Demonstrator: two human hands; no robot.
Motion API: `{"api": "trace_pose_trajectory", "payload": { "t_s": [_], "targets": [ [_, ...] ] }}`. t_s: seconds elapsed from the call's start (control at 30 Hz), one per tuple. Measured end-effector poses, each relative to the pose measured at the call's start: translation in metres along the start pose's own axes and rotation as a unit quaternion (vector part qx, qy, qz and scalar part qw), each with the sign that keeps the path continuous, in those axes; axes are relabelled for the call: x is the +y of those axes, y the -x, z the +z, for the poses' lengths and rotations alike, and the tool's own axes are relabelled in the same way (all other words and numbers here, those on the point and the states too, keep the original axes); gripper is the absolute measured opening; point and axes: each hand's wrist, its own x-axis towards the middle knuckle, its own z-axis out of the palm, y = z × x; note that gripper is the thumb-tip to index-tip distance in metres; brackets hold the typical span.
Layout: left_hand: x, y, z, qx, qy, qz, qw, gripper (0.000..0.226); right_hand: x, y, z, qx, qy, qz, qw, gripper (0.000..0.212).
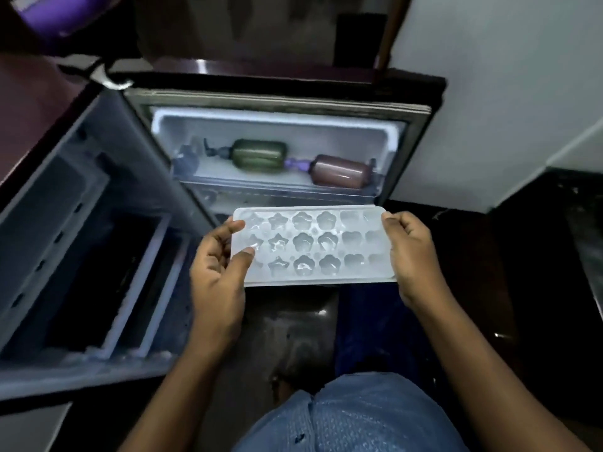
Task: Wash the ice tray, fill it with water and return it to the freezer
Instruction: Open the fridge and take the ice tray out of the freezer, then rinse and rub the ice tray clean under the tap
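A white ice tray with star- and flower-shaped cells is held level in front of the open freezer compartment. My left hand grips its left end, thumb on top. Its right end is held by my right hand, fingers curled over the edge. The cells glisten; whether they hold water I cannot tell. The tray is just below and in front of the freezer opening.
Inside the freezer lie a green bottle and a brown bottle on their sides. The fridge door stands open at the left with its shelves. A white wall is at the right, and the floor below is dark.
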Motion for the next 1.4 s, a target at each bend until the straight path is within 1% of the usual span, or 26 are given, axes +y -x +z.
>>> {"api": "trace_pose_trajectory", "payload": {
  "t_s": [0.2, 0.33, 0.47, 0.53, 0.63, 0.77, 0.87, 1.0, 1.17, 1.23, 1.33, 1.4],
  "targets": [
    [0.005, -0.008, 0.097, -0.126, -0.003, 0.005, 0.992, 0.036, 0.005, -0.007, -0.101, 0.116, -0.02, 0.012, 0.993, 0.032],
    [0.007, -0.005, 0.18, -0.193, 0.031, -0.01, 0.981, 0.033, -0.001, -0.013, -0.178, 0.174, -0.024, 0.017, 0.984, 0.028],
    [0.004, 0.0, 0.271, -0.226, 0.099, -0.09, 0.965, 0.034, -0.001, -0.017, -0.26, 0.233, -0.034, 0.014, 0.972, 0.029],
    [0.004, 0.007, 0.315, -0.243, 0.107, -0.115, 0.957, 0.034, 0.003, -0.02, -0.3, 0.261, -0.041, 0.013, 0.964, 0.029],
    [0.003, 0.023, 0.373, -0.263, 0.093, -0.13, 0.951, 0.034, 0.013, -0.025, -0.354, 0.298, -0.05, 0.01, 0.953, 0.036],
    [0.005, 0.051, 0.448, -0.291, 0.074, -0.143, 0.943, 0.027, 0.026, -0.025, -0.421, 0.327, -0.08, 0.019, 0.941, 0.032],
    [0.006, 0.074, 0.498, -0.319, 0.073, -0.156, 0.932, 0.029, 0.038, -0.021, -0.468, 0.347, -0.093, 0.036, 0.932, 0.032],
    [-0.004, 0.098, 0.553, -0.375, 0.053, -0.17, 0.91, 0.024, 0.055, -0.008, -0.518, 0.387, -0.089, 0.051, 0.916, 0.037],
    [-0.023, 0.117, 0.616, -0.443, 0.009, -0.197, 0.875, 0.023, 0.076, 0.016, -0.562, 0.448, -0.089, 0.085, 0.885, 0.021],
    [-0.032, 0.122, 0.639, -0.461, -0.023, -0.193, 0.866, 0.023, 0.083, 0.024, -0.572, 0.456, -0.093, 0.105, 0.879, 0.017],
    [-0.043, 0.129, 0.682, -0.493, -0.088, -0.171, 0.848, 0.02, 0.091, 0.03, -0.583, 0.481, -0.119, 0.126, 0.859, 0.015],
    [-0.049, 0.132, 0.708, -0.518, -0.113, -0.16, 0.833, 0.018, 0.093, 0.031, -0.588, 0.502, -0.135, 0.134, 0.844, 0.013]
  ]
}}
